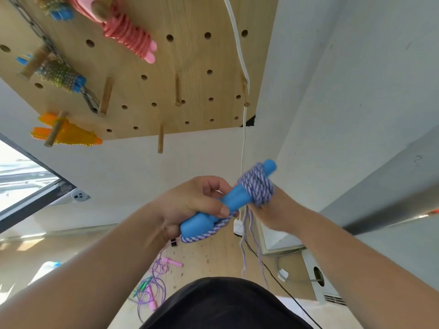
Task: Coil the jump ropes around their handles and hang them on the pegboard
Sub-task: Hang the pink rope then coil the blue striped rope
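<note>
My left hand (190,205) grips the two blue handles (235,200) of a jump rope held together at chest height. Purple-and-white rope (257,186) is wound in several turns round their upper end, and loose strands hang down below. My right hand (273,205) sits behind the coil, its fingers hidden by the rope; its grip cannot be made out. Above hangs the wooden pegboard (190,55), carrying a coiled pink rope (128,32), a coiled orange rope (69,134) and two beaded ropes with blue handles (61,76). Several pegs (160,138) stick out bare.
On the wooden floor lies a tangled purple rope with pink handles (161,269) and a green-handled one (145,284). A white cable (240,48) runs down the wall past the board's right edge. A window (21,179) is at the left, a white box and black cable at the lower right.
</note>
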